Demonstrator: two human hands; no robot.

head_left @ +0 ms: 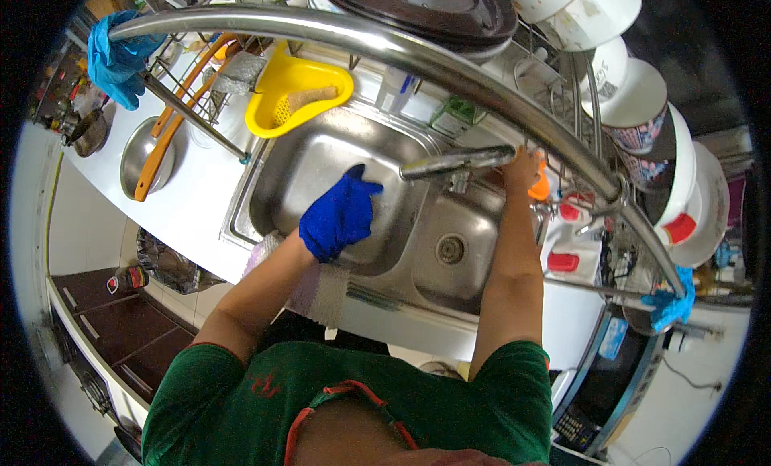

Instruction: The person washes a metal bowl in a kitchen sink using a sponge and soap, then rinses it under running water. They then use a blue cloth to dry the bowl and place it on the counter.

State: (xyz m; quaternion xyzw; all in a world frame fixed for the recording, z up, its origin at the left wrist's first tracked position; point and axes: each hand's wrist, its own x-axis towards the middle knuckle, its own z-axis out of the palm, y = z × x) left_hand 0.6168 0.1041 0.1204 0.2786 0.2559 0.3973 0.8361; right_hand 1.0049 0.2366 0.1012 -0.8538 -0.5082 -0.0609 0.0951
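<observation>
Left hand (pixel 340 214), in a blue glove, lies with fingers loosely together and slightly curled, pressed flat against the inner wall of the left basin of the steel sink (pixel 299 162); it clamps nothing visible. Right hand (pixel 522 170), bare, is closed around the base of the steel tap (pixel 458 161) at the back of the sink, the spout reaching left over the divider. Outward: a yellow strainer (pixel 295 86) sits on the sink's far rim, a grey cloth (pixel 320 289) hangs over the near edge, and white bowls (pixel 642 104) stand in the rack at right.
</observation>
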